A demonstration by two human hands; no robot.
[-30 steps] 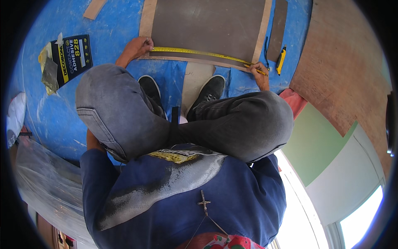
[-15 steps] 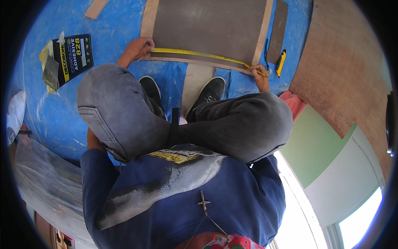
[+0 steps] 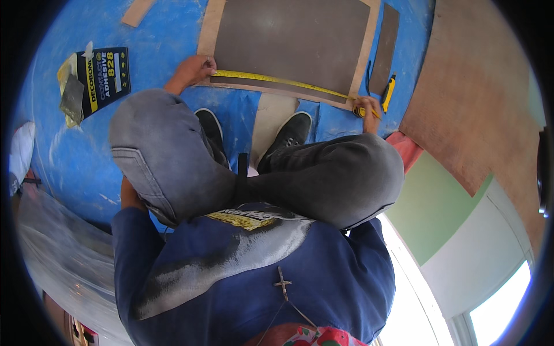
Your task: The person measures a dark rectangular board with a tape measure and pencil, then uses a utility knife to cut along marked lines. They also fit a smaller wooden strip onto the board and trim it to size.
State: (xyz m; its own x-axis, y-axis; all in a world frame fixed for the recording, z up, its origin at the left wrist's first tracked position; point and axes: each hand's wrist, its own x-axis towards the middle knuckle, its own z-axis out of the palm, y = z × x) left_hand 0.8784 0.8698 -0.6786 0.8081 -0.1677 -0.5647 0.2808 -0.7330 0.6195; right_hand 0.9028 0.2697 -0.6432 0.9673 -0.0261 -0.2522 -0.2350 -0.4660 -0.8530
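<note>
Blue floor sheet (image 3: 161, 34): covers the floor under everything.
Dark brown panel (image 3: 294, 40): flat on a tan board (image 3: 209, 29), ahead of the squatting person's black shoes (image 3: 288, 134).
Narrow dark strip (image 3: 385, 46): lies just right of the board.
Black adhesive tin (image 3: 105, 72): far left, well apart.
Yellow tape measure (image 3: 277, 79): stretched along the panel's near edge.
Left hand (image 3: 193, 69): grip closed, pinning the tape's end at the left corner.
Right hand (image 3: 367, 107): grip closed on the tape's case at the right corner.
Yellow utility knife (image 3: 388, 92): just beside the right hand.
</note>
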